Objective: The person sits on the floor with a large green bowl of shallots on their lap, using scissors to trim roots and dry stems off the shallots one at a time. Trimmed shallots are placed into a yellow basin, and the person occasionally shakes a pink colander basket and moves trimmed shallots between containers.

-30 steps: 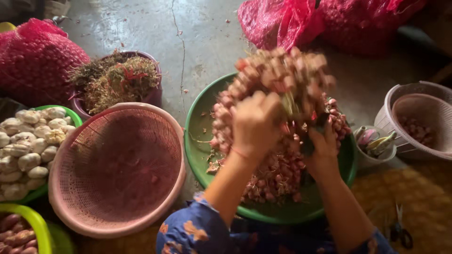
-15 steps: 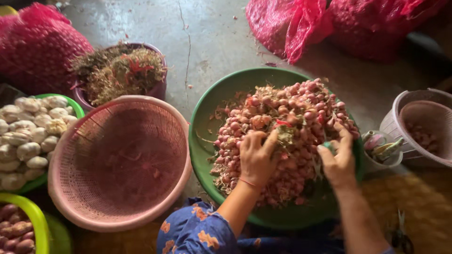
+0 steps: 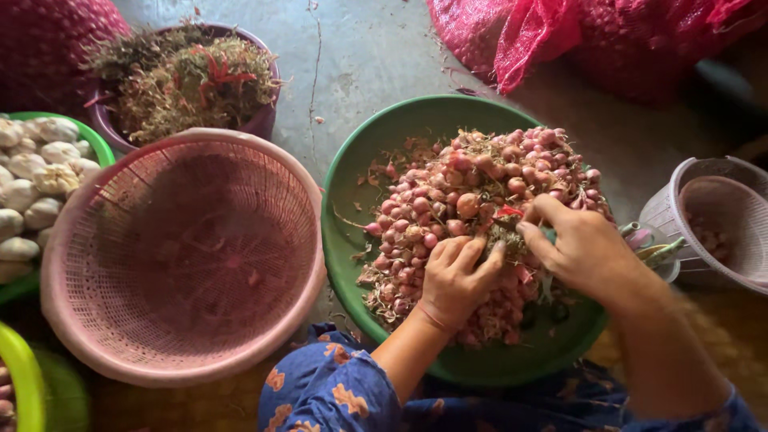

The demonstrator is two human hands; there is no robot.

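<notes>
Both hands press into the heap of small pink shallots (image 3: 472,208) in the green basin (image 3: 352,176): left hand (image 3: 456,276) curled on the bulbs, right hand (image 3: 580,248) pinching dry stems, near side.

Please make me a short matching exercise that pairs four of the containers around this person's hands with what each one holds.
Containers:
1. green basin
2. large pink basket
3. purple tub
4. green basket at the left edge

Contents:
A. white garlic bulbs
B. a heap of small reddish shallots, with both hands on it
C. dry roots and stalk trimmings
D. nothing that can be made out

Pairs: 1-B, 2-D, 3-C, 4-A
</notes>
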